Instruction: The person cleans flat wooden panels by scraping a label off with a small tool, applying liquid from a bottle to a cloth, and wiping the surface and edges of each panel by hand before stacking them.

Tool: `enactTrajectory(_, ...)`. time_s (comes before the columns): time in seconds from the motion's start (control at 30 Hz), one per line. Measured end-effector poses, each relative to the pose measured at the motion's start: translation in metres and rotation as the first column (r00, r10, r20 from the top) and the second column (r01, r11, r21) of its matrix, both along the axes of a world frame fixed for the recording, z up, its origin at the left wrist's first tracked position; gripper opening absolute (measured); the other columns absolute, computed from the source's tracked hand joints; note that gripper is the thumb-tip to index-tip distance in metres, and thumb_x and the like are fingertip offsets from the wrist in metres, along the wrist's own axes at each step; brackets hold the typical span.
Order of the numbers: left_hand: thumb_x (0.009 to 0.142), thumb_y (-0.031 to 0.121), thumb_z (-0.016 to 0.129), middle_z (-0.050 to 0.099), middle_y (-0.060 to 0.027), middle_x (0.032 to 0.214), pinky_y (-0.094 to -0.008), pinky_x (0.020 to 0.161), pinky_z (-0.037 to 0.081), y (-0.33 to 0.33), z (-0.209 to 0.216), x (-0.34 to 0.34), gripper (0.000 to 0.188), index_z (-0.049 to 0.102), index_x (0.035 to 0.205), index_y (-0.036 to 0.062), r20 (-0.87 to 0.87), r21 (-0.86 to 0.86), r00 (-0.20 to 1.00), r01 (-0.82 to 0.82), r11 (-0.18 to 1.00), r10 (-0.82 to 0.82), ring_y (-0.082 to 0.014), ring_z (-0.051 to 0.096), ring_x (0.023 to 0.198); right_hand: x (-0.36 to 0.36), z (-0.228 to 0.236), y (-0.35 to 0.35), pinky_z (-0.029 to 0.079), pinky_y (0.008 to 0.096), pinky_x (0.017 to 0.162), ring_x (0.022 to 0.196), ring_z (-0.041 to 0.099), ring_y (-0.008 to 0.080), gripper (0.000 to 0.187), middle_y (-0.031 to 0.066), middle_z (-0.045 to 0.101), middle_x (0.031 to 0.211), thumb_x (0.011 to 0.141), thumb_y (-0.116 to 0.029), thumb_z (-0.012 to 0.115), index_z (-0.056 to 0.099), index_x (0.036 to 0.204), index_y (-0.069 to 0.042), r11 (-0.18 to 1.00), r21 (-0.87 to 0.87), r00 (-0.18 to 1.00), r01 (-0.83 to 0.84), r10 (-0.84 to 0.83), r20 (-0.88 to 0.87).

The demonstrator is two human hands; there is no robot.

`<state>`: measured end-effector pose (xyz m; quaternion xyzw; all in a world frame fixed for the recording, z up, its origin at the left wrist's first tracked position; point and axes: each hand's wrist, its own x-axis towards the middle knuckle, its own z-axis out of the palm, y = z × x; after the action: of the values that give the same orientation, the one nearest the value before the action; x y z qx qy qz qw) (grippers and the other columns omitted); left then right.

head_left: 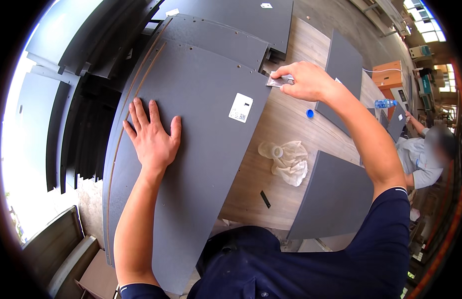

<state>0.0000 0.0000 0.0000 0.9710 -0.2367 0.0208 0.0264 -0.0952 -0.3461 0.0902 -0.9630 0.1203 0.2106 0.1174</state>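
Note:
A long dark grey panel (201, 119) lies before me, with a groove along its left side, small holes at its far end and a white label (240, 107). My left hand (153, 134) rests flat on it, fingers spread. At the panel's far right corner, my right hand (305, 80) pinches a small, thin, shiny flat scraper (277, 80) against the edge. The scraper's exact shape is partly hidden by my fingers. To the right of the panel, a clear uncapped bottle (269, 150) lies against a crumpled white cloth (293, 164).
On the wood-grain table (256, 184) lie a blue cap (310, 113) and a narrow black strip (265, 199). More grey panels (335, 199) lie at right, and stacked panels (86, 124) stand at left. A co-worker (423, 154) is at far right, near a water bottle (385, 103).

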Motion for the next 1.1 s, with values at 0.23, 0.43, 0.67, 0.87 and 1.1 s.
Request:
enactTrajectory(0.23, 0.096, 0.052, 0.046, 0.021, -0.0217, 0.160, -0.0533, 0.120, 0.006, 0.005, 0.006, 0.009, 0.074, 0.039, 0.146, -0.0012, 0.044, 0.015, 0.999, 0.005, 1.000, -0.006, -0.0347, 0.012, 0.150, 0.004, -0.007, 0.004, 0.050, 0.0408, 0.088, 0.099, 0.065, 0.0303, 0.042, 0.0100, 0.071, 0.109, 0.081, -0.025, 0.058, 0.068, 0.120, -0.015, 1.000, 0.006, 0.996, -0.008, 0.007, 0.091)
enactTrajectory(0.43, 0.096, 0.052, 0.045, 0.021, -0.0217, 0.159, -0.0532, 0.120, 0.005, 0.002, 0.003, 0.004, 0.073, 0.039, 0.146, -0.0008, 0.026, 0.014, 1.000, 0.006, 1.000, -0.006, -0.0351, 0.012, 0.150, 0.000, -0.006, 0.003, 0.049, 0.0409, 0.093, 0.104, 0.064, 0.0300, 0.041, 0.0094, 0.070, 0.113, 0.082, -0.024, 0.057, 0.068, 0.120, -0.015, 0.999, -0.037, 0.996, -0.030, 0.033, 0.082)
enactTrajectory(0.67, 0.096, 0.053, 0.044, 0.020, -0.0215, 0.160, -0.0524, 0.120, 0.004, -0.001, -0.001, 0.000, 0.074, 0.040, 0.146, -0.0007, 0.022, 0.006, 1.000, 0.007, 1.000, -0.007, -0.0348, 0.012, 0.150, -0.007, -0.005, -0.002, 0.049, 0.0414, 0.093, 0.106, 0.064, 0.0298, 0.040, 0.0089, 0.070, 0.116, 0.084, -0.025, 0.058, 0.067, 0.121, -0.015, 1.000, -0.022, 0.998, -0.021, 0.023, 0.064)
enactTrajectory(0.87, 0.096, 0.053, 0.044, 0.020, -0.0211, 0.160, -0.0526, 0.120, 0.004, -0.002, 0.000, 0.000, 0.074, 0.040, 0.146, -0.0006, 0.005, -0.010, 1.000, 0.014, 1.000, -0.014, -0.0348, 0.011, 0.151, -0.013, -0.001, 0.000, 0.051, 0.0410, 0.089, 0.100, 0.066, 0.0293, 0.040, 0.0103, 0.072, 0.108, 0.083, -0.025, 0.059, 0.067, 0.121, -0.015, 1.000, 0.002, 1.000, 0.000, 0.000, 0.026)
enactTrajectory(1.1, 0.096, 0.053, 0.044, 0.020, -0.0211, 0.160, -0.0525, 0.120, 0.005, -0.001, 0.000, -0.001, 0.074, 0.040, 0.146, -0.0003, 0.013, 0.008, 1.000, 0.007, 1.000, -0.007, -0.0347, 0.012, 0.150, -0.030, 0.001, 0.026, 0.050, 0.0416, 0.083, 0.089, 0.064, 0.0298, 0.038, 0.0125, 0.069, 0.090, 0.084, -0.022, 0.058, 0.068, 0.121, -0.017, 0.992, 0.050, 0.993, -0.115, 0.113, 0.047)
